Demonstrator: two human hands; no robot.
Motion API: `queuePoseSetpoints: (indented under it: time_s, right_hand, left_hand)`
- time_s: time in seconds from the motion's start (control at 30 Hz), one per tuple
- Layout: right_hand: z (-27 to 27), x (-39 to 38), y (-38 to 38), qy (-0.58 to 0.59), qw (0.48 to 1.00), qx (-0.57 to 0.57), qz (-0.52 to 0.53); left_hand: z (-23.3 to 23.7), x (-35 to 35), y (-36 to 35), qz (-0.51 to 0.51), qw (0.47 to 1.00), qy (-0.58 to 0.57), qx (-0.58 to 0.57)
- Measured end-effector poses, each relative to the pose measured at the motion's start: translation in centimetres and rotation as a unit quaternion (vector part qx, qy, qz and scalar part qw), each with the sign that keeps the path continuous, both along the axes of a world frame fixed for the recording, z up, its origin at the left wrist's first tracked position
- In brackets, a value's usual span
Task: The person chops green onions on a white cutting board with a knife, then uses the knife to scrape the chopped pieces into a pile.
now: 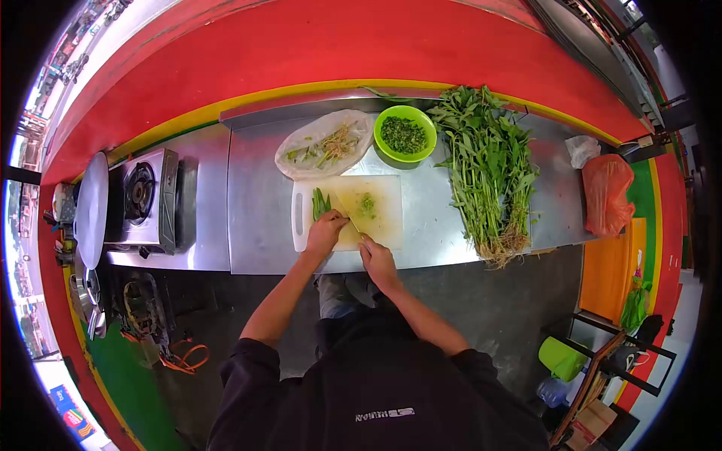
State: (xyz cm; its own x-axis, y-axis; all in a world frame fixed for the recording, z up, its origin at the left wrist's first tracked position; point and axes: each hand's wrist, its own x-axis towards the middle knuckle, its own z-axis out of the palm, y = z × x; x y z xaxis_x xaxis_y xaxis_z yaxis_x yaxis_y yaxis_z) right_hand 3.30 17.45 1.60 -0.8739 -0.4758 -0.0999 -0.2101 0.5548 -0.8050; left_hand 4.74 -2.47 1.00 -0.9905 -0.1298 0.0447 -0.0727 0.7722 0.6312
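Note:
On the white cutting board (387, 218), my left hand (326, 231) is closed over the near end of some green stalks (320, 203). My right hand (377, 259) grips a knife (353, 222) by its handle, and the blade slants up and left beside my left fingertips. A small pile of chopped greens (366, 205) lies to the right of the blade. Behind the board, a clear plastic bag (295, 144) holds root ends and trimmings. A green bowl (408, 157) full of chopped dark leaves stands at the back.
A large bunch of leafy greens (489, 173) with roots lies right of the board. Further right sits a red plastic bag (608, 195). At the left is a gas stove (143, 197). The steel counter (259, 218) ends close in front of me.

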Motion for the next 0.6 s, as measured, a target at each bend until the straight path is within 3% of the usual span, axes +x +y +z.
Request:
queuePoseSetpoints:
  time_s: [0.23,0.6]
  right_hand:
    - [0.5,0.4,0.5,-0.010,0.999,-0.045,-0.005]
    - [0.6,-0.3,-0.3,-0.006,1.000,-0.022,-0.006]
  left_hand:
    - [-1.1,-0.4,0.2,0.020,0.999,0.027,0.025]
    - [-0.5,-0.2,0.3,-0.001,0.999,0.040,0.011]
